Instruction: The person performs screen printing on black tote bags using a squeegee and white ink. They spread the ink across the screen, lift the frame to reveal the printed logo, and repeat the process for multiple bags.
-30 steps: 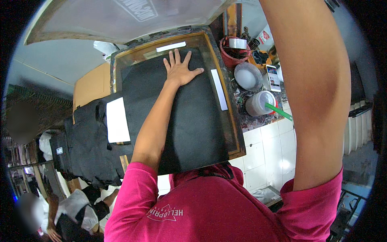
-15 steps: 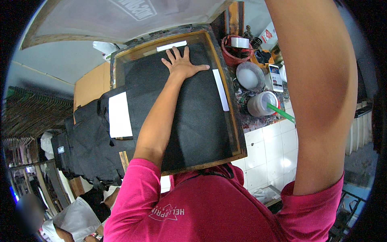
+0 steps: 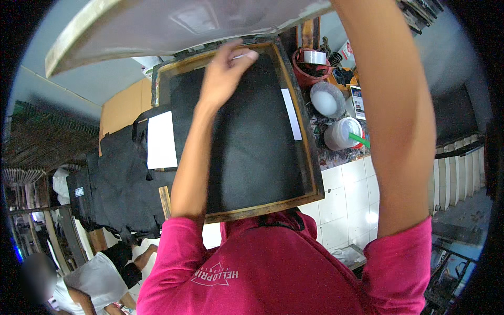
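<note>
A black fabric bag (image 3: 247, 147) lies flat over a wood-edged board (image 3: 261, 211). My left hand (image 3: 223, 76) is over its far part, blurred, with the thumb out and the other fingers smeared; whether it touches the cloth I cannot tell. Near that hand a white strip is partly hidden; another white strip (image 3: 292, 114) lies along the board's right side. Above the far edge a large framed printing screen (image 3: 157, 31) stands tilted up. My right arm (image 3: 401, 115) reaches up past the picture's top, so the right hand is out of view.
Left of the board are a white sheet (image 3: 161, 140), piled black fabric (image 3: 118, 184) and cardboard (image 3: 123, 105). To the right stand a red bucket (image 3: 308, 77), a plastic bowl (image 3: 326, 100), a tub (image 3: 341, 134) with a green-handled tool and a phone (image 3: 357, 102). Another person (image 3: 102, 278) is at lower left.
My left hand, spread flat on the black bag before, has come up and its fingers have drawn in. The raised screen and my right arm have shifted slightly in view.
</note>
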`<state>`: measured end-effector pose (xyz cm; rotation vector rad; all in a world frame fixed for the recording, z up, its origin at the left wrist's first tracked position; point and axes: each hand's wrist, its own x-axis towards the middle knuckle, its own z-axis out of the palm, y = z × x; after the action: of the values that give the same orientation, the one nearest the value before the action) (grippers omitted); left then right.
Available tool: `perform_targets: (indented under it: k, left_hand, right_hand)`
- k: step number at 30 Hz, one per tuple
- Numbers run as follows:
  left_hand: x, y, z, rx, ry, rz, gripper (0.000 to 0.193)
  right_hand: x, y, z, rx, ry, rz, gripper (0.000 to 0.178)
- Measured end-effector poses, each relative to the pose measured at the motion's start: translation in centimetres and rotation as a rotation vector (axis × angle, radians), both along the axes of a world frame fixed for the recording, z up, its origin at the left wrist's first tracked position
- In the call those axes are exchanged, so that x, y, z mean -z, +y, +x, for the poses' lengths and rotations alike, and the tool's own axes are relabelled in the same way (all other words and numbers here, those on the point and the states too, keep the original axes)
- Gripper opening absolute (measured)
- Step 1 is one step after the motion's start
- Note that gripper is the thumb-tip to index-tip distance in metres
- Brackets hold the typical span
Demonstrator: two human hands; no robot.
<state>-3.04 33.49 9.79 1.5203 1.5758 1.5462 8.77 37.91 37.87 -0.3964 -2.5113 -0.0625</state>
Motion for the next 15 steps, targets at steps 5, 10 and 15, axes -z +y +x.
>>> perform_targets:
  k: [5,10,15]
  left_hand:
    - [-5.0,-20.6,2.3,0.034,-0.600,0.358,0.044]
    - [4.6,-30.2,7.2,-0.040,-0.976,-0.281,0.033]
    - [8.2,-30.7,8.8,-0.109,-1.103,-0.476,0.030]
  right_hand:
    - [10.7,-8.4,4.0,0.075,0.213,-0.037,0.027]
    - [23.1,-14.2,9.0,0.057,0.078,-0.219,0.025]
    - [29.7,-15.3,8.0,0.025,-0.159,-0.162,0.021]
